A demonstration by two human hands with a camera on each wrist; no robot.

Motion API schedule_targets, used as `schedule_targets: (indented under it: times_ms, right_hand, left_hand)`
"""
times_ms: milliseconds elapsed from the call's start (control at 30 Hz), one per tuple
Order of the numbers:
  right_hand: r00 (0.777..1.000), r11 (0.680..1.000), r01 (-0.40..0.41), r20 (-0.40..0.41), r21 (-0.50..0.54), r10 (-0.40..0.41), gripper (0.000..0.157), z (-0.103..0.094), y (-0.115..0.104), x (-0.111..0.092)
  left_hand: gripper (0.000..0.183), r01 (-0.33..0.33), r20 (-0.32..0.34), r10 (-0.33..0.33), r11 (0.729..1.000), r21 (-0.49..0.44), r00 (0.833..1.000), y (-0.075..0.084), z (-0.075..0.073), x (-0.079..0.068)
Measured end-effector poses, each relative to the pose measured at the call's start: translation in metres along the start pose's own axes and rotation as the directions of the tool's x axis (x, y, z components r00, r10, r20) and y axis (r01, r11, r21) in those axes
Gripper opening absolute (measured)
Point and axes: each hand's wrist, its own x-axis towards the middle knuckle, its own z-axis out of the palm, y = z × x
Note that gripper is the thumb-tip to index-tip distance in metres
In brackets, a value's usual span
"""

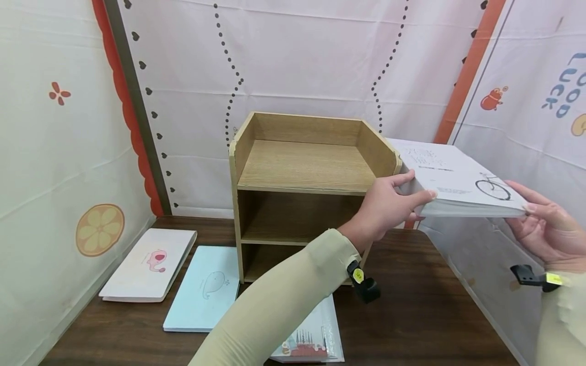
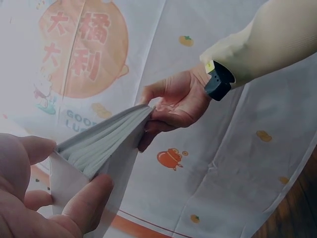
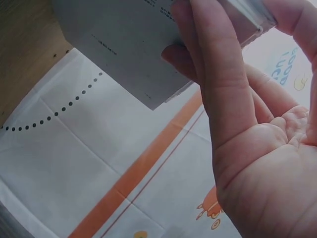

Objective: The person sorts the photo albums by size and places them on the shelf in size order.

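Observation:
A thick white book point(image 1: 450, 170) with a bicycle print is raised at the right, level with the upper part of the wooden shelf point(image 1: 304, 162). My left hand point(image 1: 386, 203) pinches its near left corner, thumb on the cover and fingers at the side and beneath. At the near right corner, my right hand point(image 1: 549, 221) grips it between thumb and fingers. The left wrist view shows the page edges point(image 2: 106, 139) of the book between both hands. In the right wrist view, fingers point(image 3: 218, 64) of my right hand lie against the printed face.
On the dark wooden table point(image 1: 421, 305) lie a white notebook point(image 1: 133, 264) with a pink elephant and a light blue notebook point(image 1: 197, 290) with a whale. Another booklet point(image 1: 316, 325) is partly hidden by my left forearm. Printed cloth point(image 1: 302, 61) hangs around the table.

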Motion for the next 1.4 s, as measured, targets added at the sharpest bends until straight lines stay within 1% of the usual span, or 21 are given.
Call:
schedule_targets:
  times_ms: [100,267,433,567,733,1000,1100,1233,1400]
  right_hand:
    - [1.0,1.0,0.001,-0.005,-0.029,-0.001,0.06,0.001,-0.001,0.001]
    - [1.0,1.0,-0.011,0.025,-0.028,0.012,0.061,0.002,-0.004,0.002]
    - [0.999,1.0,-0.013,0.047,-0.004,0.013,0.06,0.002,-0.006,0.002]
    - [0.999,1.0,-0.008,0.044,0.016,0.008,0.06,0.003,-0.007,0.003]
    - [0.998,0.999,-0.012,0.059,0.03,0.01,0.059,0.006,-0.008,0.006]
    - [0.998,1.0,0.004,0.058,-0.009,-0.003,0.058,0.009,-0.012,0.007]
    - [0.998,1.0,0.009,0.059,0.0,-0.009,0.059,0.011,-0.013,0.008]
    - [0.999,1.0,0.025,0.04,-0.003,-0.025,0.058,0.013,-0.013,0.011]
    - [0.998,0.999,0.032,0.062,-0.034,-0.03,0.057,0.015,-0.014,0.014]
  left_hand:
    - [0.062,0.0,0.0,0.0,1.0,-0.012,1.0,0.002,0.0,0.001]
    - [0.061,0.006,-0.004,-0.006,1.0,0.0,1.0,0.004,0.001,0.001]
    - [0.061,0.015,-0.003,-0.015,1.0,0.017,1.0,0.005,0.001,0.001]
    - [0.061,0.02,-0.001,-0.02,1.0,0.011,1.0,0.005,0.001,0.001]
    - [0.061,0.012,-0.006,-0.012,1.0,0.021,1.0,0.007,0.0,0.001]
    - [0.06,0.0,-0.001,0.0,1.0,0.003,1.0,0.012,0.002,0.002]
    - [0.06,0.001,0.001,-0.001,1.0,0.015,1.0,0.014,0.002,0.003]
    - [0.06,0.004,0.002,-0.004,1.0,0.022,1.0,0.017,0.0,0.003]
    - [0.06,-0.01,0.003,0.01,1.0,0.021,1.0,0.021,0.0,0.004]
